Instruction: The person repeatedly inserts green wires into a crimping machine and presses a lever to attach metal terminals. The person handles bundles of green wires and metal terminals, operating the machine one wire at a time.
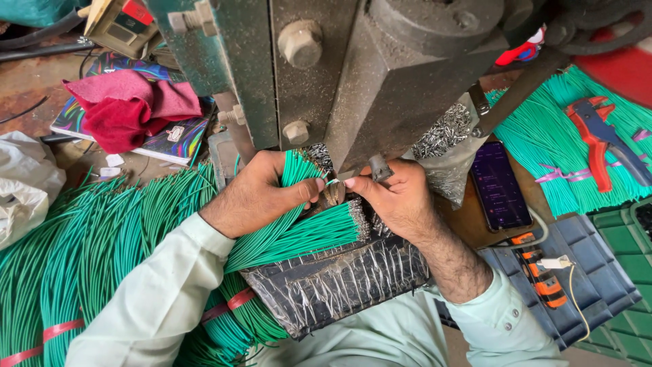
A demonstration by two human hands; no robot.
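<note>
Rusty brown bench (27, 88) under green wire bundles (81, 251), red cloth (129, 105) on booklet (176, 139), phone (499, 185).

Cluttered workbench (27, 88) – rusty brown surface, daylight-lit. Red cloth (125, 105) lay on a colourful book (173, 139) at upper left, white bag (24, 180) beside them. Phone (501, 185) sat screen-up at right, red wire stripper (601, 139) beyond – dark blue toolbox lid (598, 272) below.

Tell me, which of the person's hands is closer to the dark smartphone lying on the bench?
The right hand. It works under the press just beside the smartphone, while the left hand grips green wires farther away, on the other side.
</note>
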